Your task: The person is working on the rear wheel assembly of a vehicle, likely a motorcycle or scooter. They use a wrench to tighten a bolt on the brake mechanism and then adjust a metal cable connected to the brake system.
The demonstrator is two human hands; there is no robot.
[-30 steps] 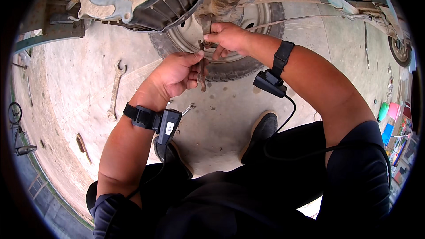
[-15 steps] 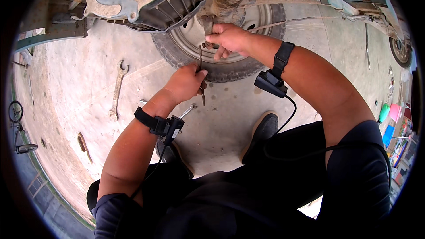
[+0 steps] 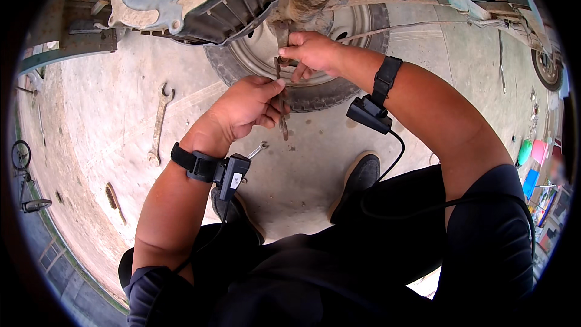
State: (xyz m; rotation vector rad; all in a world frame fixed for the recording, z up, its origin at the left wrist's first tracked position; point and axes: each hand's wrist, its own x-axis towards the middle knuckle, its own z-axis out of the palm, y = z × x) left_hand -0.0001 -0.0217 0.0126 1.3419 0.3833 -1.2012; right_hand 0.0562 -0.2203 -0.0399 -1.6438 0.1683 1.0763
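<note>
A thin, rusty metal rod (image 3: 284, 126) hangs nearly upright between the thumb and fingers of my left hand (image 3: 245, 106), its upper end meeting a small joint beneath the vehicle. Just above, my right hand (image 3: 315, 54) pinches a flat rusty lever (image 3: 282, 35) at that joint, with its lower fingers curled beside the rod. Dirt-coated metal housing rises over the lever. Behind both hands lies a wheel with a dark tyre (image 3: 315, 98). Exactly how rod and lever connect is too small to make out.
A large open-ended spanner (image 3: 160, 124) lies on the concrete to the left, with a brush (image 3: 114, 201) nearer me. A smaller spanner (image 3: 259, 148) rests by my left shoe (image 3: 233, 209). The finned engine casing (image 3: 224, 12) hangs overhead at the upper left.
My left hand has rolled over and its grip on the rod has shifted, showing more of the thumb. The rod's lower end has swung slightly right. My right hand stays nearly still.
</note>
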